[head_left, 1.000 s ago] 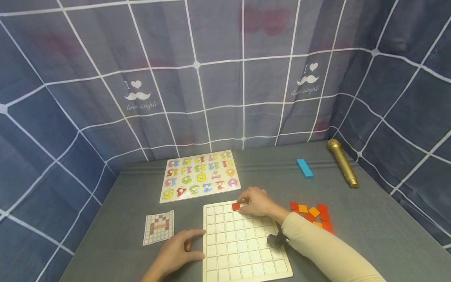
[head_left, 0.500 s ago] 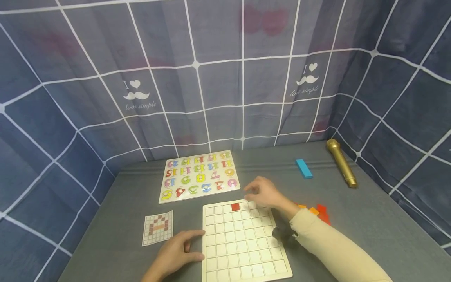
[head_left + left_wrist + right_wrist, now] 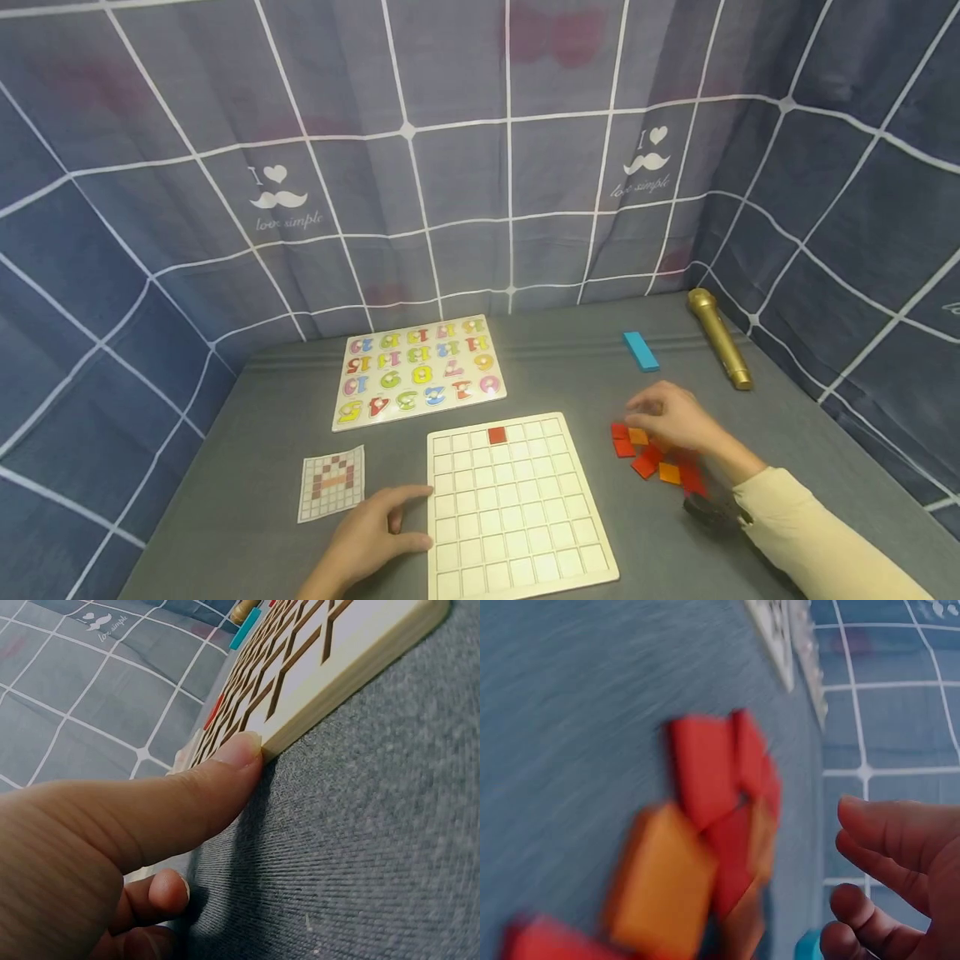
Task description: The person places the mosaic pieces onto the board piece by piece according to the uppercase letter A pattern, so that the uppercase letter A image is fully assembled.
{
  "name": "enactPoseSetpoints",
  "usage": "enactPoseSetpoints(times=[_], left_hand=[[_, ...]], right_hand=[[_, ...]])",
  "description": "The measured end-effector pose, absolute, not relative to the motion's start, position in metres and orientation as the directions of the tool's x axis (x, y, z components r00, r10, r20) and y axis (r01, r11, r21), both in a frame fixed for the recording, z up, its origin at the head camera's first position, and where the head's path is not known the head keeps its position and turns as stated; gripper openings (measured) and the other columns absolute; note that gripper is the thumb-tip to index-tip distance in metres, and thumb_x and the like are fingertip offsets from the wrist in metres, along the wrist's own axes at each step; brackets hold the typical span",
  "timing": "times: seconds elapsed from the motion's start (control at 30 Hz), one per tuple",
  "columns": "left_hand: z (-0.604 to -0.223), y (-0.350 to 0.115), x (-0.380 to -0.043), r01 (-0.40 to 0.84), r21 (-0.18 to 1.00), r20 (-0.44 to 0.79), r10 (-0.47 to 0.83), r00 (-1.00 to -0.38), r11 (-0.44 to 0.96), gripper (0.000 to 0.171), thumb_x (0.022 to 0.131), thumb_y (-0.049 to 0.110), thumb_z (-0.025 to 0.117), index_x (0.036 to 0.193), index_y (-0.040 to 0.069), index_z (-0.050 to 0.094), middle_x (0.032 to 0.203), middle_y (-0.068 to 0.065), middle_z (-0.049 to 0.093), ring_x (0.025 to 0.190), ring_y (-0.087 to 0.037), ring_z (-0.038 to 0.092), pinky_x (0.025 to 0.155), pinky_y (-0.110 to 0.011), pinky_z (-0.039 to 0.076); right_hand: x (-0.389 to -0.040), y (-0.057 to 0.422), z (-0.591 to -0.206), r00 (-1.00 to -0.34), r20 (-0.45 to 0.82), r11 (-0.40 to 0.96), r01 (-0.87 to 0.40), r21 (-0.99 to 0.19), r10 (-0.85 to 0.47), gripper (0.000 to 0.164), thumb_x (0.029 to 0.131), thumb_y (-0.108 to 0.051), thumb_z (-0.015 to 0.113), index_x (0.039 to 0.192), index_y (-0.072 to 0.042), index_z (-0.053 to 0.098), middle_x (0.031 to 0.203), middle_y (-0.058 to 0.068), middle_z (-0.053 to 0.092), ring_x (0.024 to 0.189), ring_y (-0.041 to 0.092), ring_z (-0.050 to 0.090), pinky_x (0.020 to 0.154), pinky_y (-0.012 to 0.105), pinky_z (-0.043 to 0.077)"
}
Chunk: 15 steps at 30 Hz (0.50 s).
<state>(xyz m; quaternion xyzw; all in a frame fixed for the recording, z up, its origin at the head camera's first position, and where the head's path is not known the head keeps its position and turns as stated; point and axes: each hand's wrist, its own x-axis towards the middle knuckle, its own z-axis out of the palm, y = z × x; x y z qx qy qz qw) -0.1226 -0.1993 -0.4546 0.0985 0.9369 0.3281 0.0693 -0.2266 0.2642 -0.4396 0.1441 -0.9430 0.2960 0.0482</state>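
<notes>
A pale wooden grid board (image 3: 517,508) lies on the table, with one red square tile (image 3: 497,435) in a cell of its top row. My left hand (image 3: 367,533) rests at the board's left edge, and its thumb (image 3: 217,780) touches the rim in the left wrist view. Over a loose pile of red and orange tiles hovers my right hand (image 3: 675,417), holding nothing, its fingers loosely bent. Among the pile are an orange tile (image 3: 664,881) and a red tile (image 3: 703,769), blurred in the right wrist view.
A pattern card (image 3: 332,483) with a printed grid lies left of the board. Behind stands a number puzzle board (image 3: 418,371). A blue block (image 3: 641,351) and a gold microphone (image 3: 720,339) lie at the back right, before a hanging checked curtain (image 3: 465,183).
My right hand has let go of the red tile in the board's top row and moved right to above the tile pile. My left hand stays at the board's edge.
</notes>
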Motion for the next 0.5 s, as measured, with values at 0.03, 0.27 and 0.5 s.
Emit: enactPoseSetpoints(times=[0.03, 0.27, 0.5], left_hand=[[-0.454, -0.2, -0.122, 0.137, 0.629, -0.066, 0.228, -0.971, 0.765, 0.06, 0.067, 0.051, 0.083, 0.123, 0.036, 0.066, 0.073, 0.009, 0.046, 0.06, -0.001, 0.038, 0.055, -0.021, 0.031], [-0.452, -0.206, -0.119, 0.129, 0.623, -0.064, 0.214, -0.975, 0.772, 0.059, 0.066, 0.048, 0.085, 0.121, 0.036, 0.067, 0.072, 0.008, 0.045, 0.059, -0.001, 0.037, 0.054, -0.021, 0.03], [-0.454, -0.2, -0.123, 0.139, 0.618, -0.058, 0.22, -0.974, 0.774, 0.06, 0.067, 0.051, 0.083, 0.122, 0.036, 0.066, 0.072, 0.01, 0.046, 0.059, -0.001, 0.037, 0.054, -0.021, 0.031]], right_hand=[[-0.223, 0.268, -0.443, -0.956, 0.174, 0.787, -0.294, -0.543, -0.236, 0.02, 0.084, -0.026, 0.077, 0.097, -0.011, 0.076, 0.099, 0.008, 0.068, 0.091, 0.023, 0.06, 0.076, 0.04, 0.048], [-0.206, 0.285, -0.461, -0.963, 0.145, 0.794, -0.27, -0.544, -0.228, 0.021, 0.082, -0.027, 0.079, 0.096, -0.012, 0.077, 0.095, 0.003, 0.069, 0.087, 0.015, 0.058, 0.072, 0.032, 0.045], [-0.207, 0.298, -0.454, -0.969, 0.124, 0.819, -0.249, -0.518, -0.216, 0.028, 0.081, -0.031, 0.08, 0.101, -0.012, 0.077, 0.095, 0.003, 0.067, 0.083, 0.012, 0.051, 0.068, 0.028, 0.041]])
